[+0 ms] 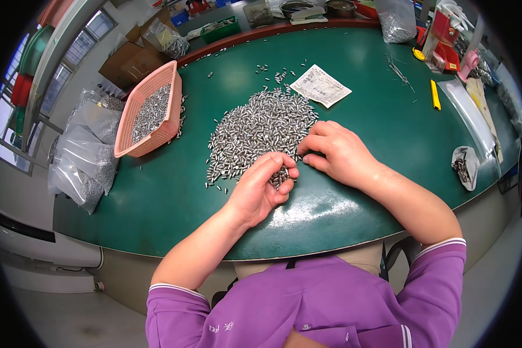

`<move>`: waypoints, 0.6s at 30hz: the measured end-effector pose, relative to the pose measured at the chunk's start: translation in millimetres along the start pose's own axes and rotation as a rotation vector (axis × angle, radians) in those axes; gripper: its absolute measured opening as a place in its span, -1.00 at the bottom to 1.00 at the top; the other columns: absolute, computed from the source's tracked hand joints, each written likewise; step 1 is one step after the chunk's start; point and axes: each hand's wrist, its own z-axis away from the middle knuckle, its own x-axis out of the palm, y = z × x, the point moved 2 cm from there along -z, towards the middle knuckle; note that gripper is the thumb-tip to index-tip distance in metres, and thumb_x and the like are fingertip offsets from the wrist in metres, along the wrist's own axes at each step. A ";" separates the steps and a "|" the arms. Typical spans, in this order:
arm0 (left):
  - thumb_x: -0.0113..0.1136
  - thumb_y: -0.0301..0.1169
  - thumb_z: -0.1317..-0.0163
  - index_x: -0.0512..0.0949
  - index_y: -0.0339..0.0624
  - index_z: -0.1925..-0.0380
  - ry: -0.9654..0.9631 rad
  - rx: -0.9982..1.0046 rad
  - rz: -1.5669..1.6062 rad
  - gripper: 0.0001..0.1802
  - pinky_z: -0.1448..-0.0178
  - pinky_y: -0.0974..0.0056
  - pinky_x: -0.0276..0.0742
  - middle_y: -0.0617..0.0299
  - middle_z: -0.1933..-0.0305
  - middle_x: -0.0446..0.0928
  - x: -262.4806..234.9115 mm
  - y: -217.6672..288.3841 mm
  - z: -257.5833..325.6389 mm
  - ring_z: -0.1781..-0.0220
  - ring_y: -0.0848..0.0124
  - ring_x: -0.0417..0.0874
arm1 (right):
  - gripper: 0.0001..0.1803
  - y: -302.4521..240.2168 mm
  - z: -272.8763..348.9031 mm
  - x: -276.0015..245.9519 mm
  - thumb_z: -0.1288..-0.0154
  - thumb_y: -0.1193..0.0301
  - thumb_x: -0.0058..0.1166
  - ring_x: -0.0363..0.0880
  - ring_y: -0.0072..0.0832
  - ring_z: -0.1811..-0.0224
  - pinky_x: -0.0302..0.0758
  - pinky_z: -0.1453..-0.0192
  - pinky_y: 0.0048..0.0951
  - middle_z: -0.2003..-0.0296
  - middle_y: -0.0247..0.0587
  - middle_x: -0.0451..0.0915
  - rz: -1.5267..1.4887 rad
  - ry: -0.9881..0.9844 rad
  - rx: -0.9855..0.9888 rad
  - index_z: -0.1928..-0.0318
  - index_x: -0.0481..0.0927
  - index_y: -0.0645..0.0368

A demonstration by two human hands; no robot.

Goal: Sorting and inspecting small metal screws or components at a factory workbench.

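Observation:
A wide heap of small silvery metal pins [255, 127] lies on the green tabletop in front of me. At the heap's near edge my left hand [260, 188] is curled, palm up, around a small handful of the same metal pins [279, 177]. Just to its right, my right hand [339, 149] rests at the heap's right edge. Its fingers are bent, with the thumb and fingertips close together by the pins. Whether a pin sits between those fingertips is too small to tell.
A pink plastic basket [176, 110] of similar pins stands left, beside clear bags [87, 151] of metal parts. A printed paper slip [321, 86] lies behind the heap. On the right are a yellow cutter knife [435, 95], thin wires [399, 72] and a small white pouch [465, 168].

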 end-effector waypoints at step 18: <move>0.06 -0.28 -0.34 0.40 -0.13 0.18 -0.042 -0.045 -0.058 -0.80 0.54 0.56 0.19 0.30 0.33 0.42 4.5 -1.3 1.5 0.49 0.63 0.33 | -0.88 -16.2 -6.1 -9.9 -0.04 0.45 0.24 0.48 -0.36 0.22 0.44 0.13 -0.37 0.34 -0.30 0.50 -0.364 0.075 -0.180 0.36 0.59 0.11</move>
